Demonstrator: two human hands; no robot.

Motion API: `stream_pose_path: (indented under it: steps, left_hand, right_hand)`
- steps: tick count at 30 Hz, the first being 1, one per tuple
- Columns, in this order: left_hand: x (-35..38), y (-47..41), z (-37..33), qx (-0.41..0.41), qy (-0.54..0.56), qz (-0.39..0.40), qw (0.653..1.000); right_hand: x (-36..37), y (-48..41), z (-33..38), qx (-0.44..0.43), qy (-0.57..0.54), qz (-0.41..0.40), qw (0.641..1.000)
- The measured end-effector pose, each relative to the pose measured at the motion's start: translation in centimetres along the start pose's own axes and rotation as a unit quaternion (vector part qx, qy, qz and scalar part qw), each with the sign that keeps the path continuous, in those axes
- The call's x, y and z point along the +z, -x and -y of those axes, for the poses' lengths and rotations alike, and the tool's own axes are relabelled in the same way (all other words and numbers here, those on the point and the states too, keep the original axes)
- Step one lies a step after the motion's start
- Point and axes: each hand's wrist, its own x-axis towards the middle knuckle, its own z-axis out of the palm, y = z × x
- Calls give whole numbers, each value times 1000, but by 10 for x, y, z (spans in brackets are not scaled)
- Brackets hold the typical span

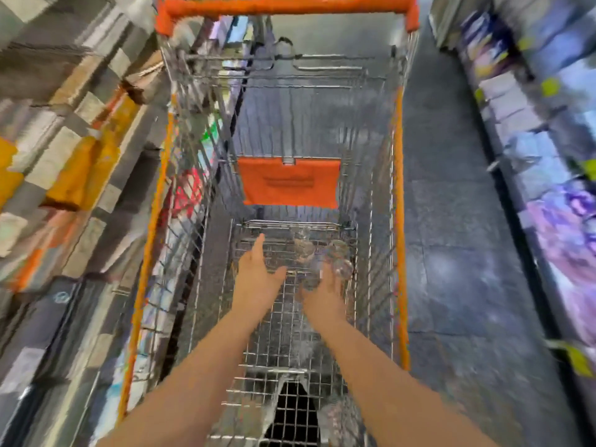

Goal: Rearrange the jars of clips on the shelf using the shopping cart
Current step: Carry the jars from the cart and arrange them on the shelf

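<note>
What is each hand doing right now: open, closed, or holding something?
Left hand: open, fingers straight, holding nothing.
Right hand: at a clear jar inside the cart; blur hides whether it grips.

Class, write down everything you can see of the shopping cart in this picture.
The shopping cart is a silvery wire-mesh basket, seemingly metal, with orange trim along both side rims and an orange bar across its far end. An orange flap hangs inside. It stands upright on a dark floor. Blurred clear jars sit on its mesh bottom. The left hand and right hand reach into it; whether they touch the wire cannot be told.
</note>
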Motion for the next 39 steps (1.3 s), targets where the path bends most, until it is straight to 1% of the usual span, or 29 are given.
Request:
stream_pose_path:
  steps: [3, 5, 8, 10, 15, 20, 22, 25, 27, 29, 32, 36, 39]
  left_hand:
    - [31, -63, 12, 1, -85, 76, 993]
    - [54, -102, 21, 12, -124, 114, 986]
    - [91, -149, 37, 15, -186, 155, 970]
    - [113, -172, 47, 20, -202, 174, 964]
    - [165, -214, 66, 52, -255, 166, 951]
    - [201, -234, 78, 51, -285, 181, 940]
    - [206, -234, 80, 56, -284, 164, 943]
    - [205, -232, 81, 73, -256, 136, 954]
    - [197, -223, 81, 65, -203, 124, 969]
    - [184, -207, 78, 50, -145, 102, 983]
    - [158, -183, 65, -1, -68, 76, 995]
    - [121, -150, 48, -40, 35, 17, 998]
    - [93, -121, 34, -69, 112, -23, 991]
  right_hand:
    - [18, -49, -16, 81, 13, -9, 997]
    - [29, -79, -27, 129, -5, -14, 992]
    - [44, -118, -44, 161, 9, -24, 987]
    - [55, -141, -56, 173, 27, -30, 984]
    - [80, -175, -77, 208, 88, -37, 973]
    - [98, -192, -90, 209, 76, -73, 972]
    - [103, -196, -93, 201, 61, -99, 973]
    - [101, -197, -90, 186, 34, -125, 974]
    - [98, -191, -86, 192, 17, -139, 971]
    - [93, -180, -78, 184, 11, -159, 970]
    - [83, -162, -62, 167, -16, -183, 969]
    - [71, -132, -38, 128, -83, -214, 965]
    - [64, -103, -24, 94, -113, -234, 961]
